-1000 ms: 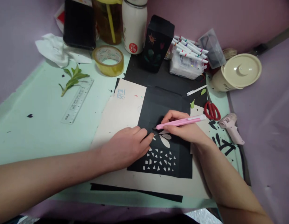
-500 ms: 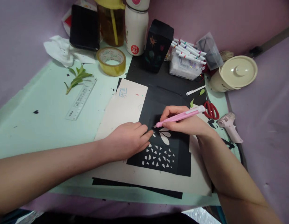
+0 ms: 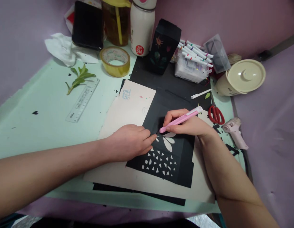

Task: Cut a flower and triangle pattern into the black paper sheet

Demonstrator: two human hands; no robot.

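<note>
A black paper sheet [image 3: 161, 114] with cut-out leaf shapes and several small triangular holes lies on a beige board [image 3: 130, 110]. My right hand [image 3: 187, 125] grips a pink craft knife [image 3: 181, 119], its tip touching the black paper beside the leaf cut-outs. My left hand [image 3: 130, 142] lies flat with its fingertips pressing the black paper's left edge, close to the knife tip.
Red scissors [image 3: 215, 114], a glue gun [image 3: 235, 130], a white pen [image 3: 200, 93] and a lidded cream pot [image 3: 241, 77] sit right. At the back stand a marker box [image 3: 191, 63], black carton [image 3: 164, 46], bottles and tape roll [image 3: 115, 61]. A ruler [image 3: 83, 99] and green sprig [image 3: 78, 79] lie left.
The black paper has turned slightly counter-clockwise on the board. My right hand has tilted the pink knife more steeply, and its tip has stayed by the leaf cut-outs.
</note>
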